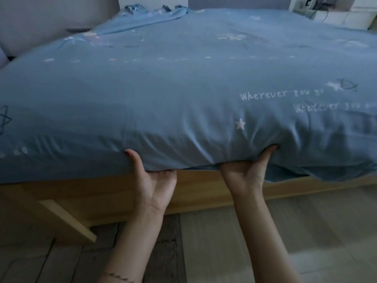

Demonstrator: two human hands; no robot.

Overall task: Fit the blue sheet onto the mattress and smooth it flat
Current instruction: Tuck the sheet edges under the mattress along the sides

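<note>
Head cam view, so here's what you had going on: your 2 hands were both at the near edge of the bed, palms up. Your left hand [156,183] had its thumb pressed flat against the side of the blue sheet [183,82] while the fingers went under the bottom edge, out of sight, so it looked like a clamp on the sheet-covered mattress [77,160] edge, thumb on the outside and fingers underneath. Your right hand [243,173] was doing much the same a little way along, thumb dug into a bunch of wrinkled fabric, fingers hidden underneath, gripping the sheet there.

The sheet itself was spread over pretty much the whole top of the mattress and wrapped down the near side. Between and left of your hands it sat fairly snug, but to the right of your right hand the hem hung loose and baggy over the wooden bed frame [106,193]. At the far left corner the fabric was still rumpled up in a heap with a long fold running across, not flat at all. The print had little stars and white lettering near the right side.

Beyond that, a pale headboard or cushion [40,21] stood at the far left, a white unit with cables [334,15] sat at the far right, and wood floor [306,231] ran under your arms
</note>
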